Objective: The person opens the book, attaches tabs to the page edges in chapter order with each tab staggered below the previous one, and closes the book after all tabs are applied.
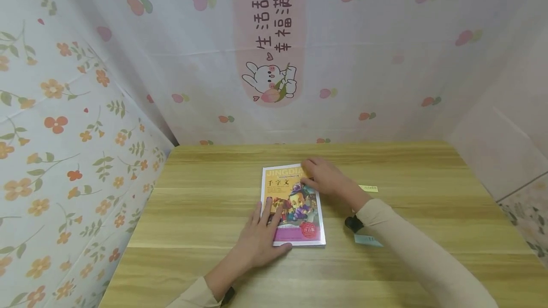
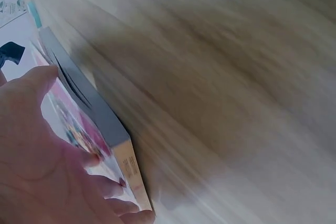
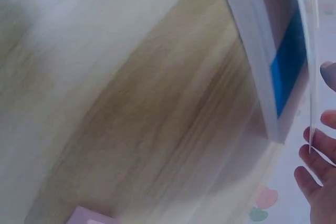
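Wood-grain table bearing 1 closed picture book, flat at centre, cover up. Left hand laid on the lower left corner, fingers straight, pressing rather than clasping. Right hand at the upper right corner, fingertips curled about the cover edge, apparently lifting it. Best done, as judged here, with steady left-hand pressure near the spine and a slow lift of only 1 leaf. 2 small paper slips, yellow and pale blue, just right of the book.
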`<state>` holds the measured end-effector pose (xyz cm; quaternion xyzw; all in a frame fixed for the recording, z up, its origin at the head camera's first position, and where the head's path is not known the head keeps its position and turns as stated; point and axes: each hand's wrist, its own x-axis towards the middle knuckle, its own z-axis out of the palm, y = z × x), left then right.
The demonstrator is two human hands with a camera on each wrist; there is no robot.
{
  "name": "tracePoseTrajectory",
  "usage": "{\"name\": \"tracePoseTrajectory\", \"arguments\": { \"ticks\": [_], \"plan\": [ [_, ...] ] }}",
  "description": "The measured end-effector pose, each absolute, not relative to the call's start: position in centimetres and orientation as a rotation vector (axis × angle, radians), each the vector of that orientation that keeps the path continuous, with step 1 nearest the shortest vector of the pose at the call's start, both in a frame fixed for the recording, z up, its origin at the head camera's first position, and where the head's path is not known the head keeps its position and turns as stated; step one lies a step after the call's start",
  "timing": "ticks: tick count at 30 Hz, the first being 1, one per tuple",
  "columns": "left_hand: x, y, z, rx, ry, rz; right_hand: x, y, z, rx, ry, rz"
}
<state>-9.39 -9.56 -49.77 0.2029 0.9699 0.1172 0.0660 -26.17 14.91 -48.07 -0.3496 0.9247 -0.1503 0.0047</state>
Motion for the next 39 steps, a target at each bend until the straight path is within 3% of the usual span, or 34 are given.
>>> {"name": "tracePoseTrajectory", "arguments": {
  "ticks": [14,21,30,39],
  "plan": [
    [-9.5,-13.7,-48.6,0.697,2.967,0.242,-26.6,14.8,-47.0,-0.889,2.687,-1.243],
    [-10.2,-17.1,-47.5,0.617,3.031,0.185,-25.6,15.2,-47.0,-0.800,2.601,-1.400],
    [-10.7,-20.1,-47.0,0.536,3.069,0.282,-24.7,15.1,-47.0,-0.859,2.689,-1.334],
    [-10.5,-21.5,-46.8,0.527,3.070,0.235,-23.8,15.2,-47.5,-1.008,2.887,-0.741]
  ]
}}
